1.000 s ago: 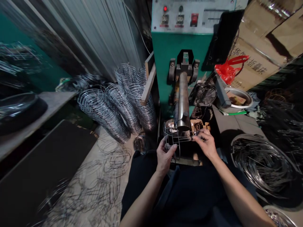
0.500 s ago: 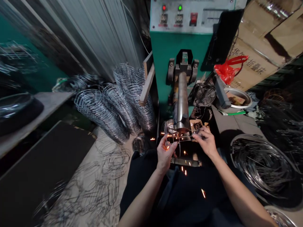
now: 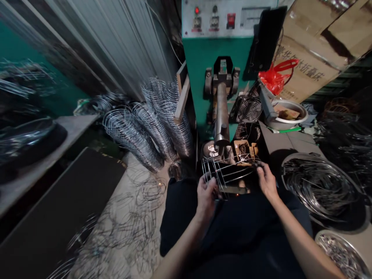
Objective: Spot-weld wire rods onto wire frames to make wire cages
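From where I stand, the green metal machine with the pale control panel [image 3: 192, 58] looms biggest, straight ahead of the person. Against its right side leans the brown cardboard box with dark lettering [image 3: 314, 58]. To the left, tall leaning stacks of silvery wire rings [image 3: 132, 135] crowd close, with a squared wooden bar [image 3: 182, 104] standing between them and the machine. On the right sits a dark round tub heaped with loose wire [image 3: 319, 192].

The thick grey metal cylinder [image 3: 221, 112] juts out over the work. Half a second ago the open silvery wire frame [image 3: 222, 172] was right under its end and sparks were flying; now the frame has come down towards the lap, clear of the tip, and only tiny orange glints are left. The left hand [image 3: 207, 193] has its fingers closed on the frame's crossed, curved end. The right hand [image 3: 267, 181] has shifted outward, its fingers pinching the far ends of the long wires. Up on the panel, the small green lamp [image 3: 215, 8] has gone dark, while the small red lamp [image 3: 197, 10] glows.
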`<state>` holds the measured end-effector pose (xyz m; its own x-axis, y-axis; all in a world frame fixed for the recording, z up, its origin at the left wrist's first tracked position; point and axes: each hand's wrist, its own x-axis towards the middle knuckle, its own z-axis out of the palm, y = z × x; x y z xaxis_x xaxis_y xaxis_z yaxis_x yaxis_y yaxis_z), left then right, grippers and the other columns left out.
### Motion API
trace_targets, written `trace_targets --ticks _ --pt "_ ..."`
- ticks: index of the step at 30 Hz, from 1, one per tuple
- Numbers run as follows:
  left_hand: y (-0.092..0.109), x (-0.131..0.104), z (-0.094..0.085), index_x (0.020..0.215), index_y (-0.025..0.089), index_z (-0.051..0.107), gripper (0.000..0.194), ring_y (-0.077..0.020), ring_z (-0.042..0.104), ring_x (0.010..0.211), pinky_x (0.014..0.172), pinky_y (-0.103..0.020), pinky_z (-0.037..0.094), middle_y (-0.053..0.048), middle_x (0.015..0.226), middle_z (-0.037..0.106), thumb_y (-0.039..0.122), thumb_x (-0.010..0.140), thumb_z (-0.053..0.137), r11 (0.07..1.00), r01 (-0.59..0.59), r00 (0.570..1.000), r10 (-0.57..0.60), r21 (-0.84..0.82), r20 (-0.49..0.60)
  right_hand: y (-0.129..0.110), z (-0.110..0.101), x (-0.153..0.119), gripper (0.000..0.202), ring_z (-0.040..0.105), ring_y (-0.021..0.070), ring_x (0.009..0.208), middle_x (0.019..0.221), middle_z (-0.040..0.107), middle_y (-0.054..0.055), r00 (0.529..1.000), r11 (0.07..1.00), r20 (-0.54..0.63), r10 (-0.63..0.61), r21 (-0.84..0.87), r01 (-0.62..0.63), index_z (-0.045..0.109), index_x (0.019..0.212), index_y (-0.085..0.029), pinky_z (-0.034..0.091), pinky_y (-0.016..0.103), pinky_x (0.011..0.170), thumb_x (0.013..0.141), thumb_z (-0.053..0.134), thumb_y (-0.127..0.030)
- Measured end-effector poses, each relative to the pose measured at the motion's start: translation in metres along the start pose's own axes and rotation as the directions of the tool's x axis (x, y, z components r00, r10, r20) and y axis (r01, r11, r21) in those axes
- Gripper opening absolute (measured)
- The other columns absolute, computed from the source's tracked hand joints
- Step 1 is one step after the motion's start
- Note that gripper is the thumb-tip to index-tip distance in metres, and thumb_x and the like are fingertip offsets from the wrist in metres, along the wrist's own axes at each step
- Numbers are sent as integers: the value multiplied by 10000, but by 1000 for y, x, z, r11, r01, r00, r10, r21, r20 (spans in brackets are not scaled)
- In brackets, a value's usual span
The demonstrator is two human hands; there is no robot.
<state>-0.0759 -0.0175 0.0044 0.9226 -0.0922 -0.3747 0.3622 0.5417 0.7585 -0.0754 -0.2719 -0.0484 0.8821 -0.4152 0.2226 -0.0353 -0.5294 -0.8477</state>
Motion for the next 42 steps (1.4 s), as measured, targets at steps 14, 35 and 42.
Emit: trace_targets --ticks 14,35,42 --pt "35 13 -74 1255 168 642 455 -203 698 903 778 -307 570 -98 1058 732 463 937 504 170 -451 889 -3 876 458 -32 21 -31 258 670 207 830 891 709 57 783 897 622 5 -348 271 668 957 -220 469 265 748 1018 442 -328" --pt "7 64 -34 1133 160 674 277 -180 698 905 833 -278 520 -108 990 742 255 976 466 -173 -612 769 99 772 632 -48 29 -19 299 711 268 942 996 743 137 871 899 487 -64 -350 262 703 1178 -155 536 330 867 1001 487 -263" --pt "65 54 -9 1067 190 678 285 -183 674 792 746 -274 490 -89 888 719 238 974 413 -278 -586 766 118 761 632 -98 19 13 346 575 147 386 579 594 -4 833 992 553 -34 -81 95 678 926 -146 437 218 433 989 435 -384"
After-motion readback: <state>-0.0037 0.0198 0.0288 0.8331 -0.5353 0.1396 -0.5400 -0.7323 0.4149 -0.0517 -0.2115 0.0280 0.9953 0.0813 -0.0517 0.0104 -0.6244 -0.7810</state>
